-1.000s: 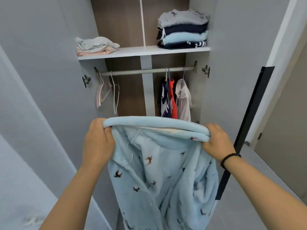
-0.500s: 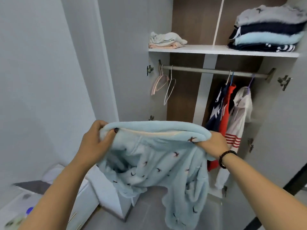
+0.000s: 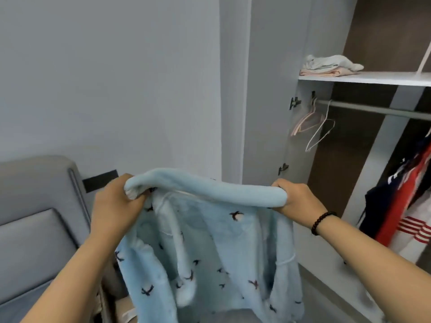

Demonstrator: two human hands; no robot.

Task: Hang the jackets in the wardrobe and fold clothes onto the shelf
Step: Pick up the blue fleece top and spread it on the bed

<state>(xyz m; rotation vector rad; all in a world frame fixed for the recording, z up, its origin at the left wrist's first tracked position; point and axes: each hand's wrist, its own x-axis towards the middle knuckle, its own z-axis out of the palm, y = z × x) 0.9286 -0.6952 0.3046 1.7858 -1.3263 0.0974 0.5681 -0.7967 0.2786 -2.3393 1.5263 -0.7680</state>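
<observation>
A grey padded headboard (image 3: pixel 35 206) stands at far left. The left hand (image 3: pixel 114 206) grasps one end of the light blue fleece jacket (image 3: pixel 205 241), the right hand (image 3: pixel 296 197) clenches the other, and it hangs between them. Further right, empty hangers (image 3: pixel 312 123) hang on the wardrobe rail (image 3: pixel 373 109) under the shelf (image 3: pixel 373 78) carrying folded clothes (image 3: pixel 331 65).

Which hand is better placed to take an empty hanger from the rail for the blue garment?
Probably the right hand. Both hands grip the blue garment, but the empty hangers hang on the rail up on the right side. The left hand would have to cross over the garment.
</observation>
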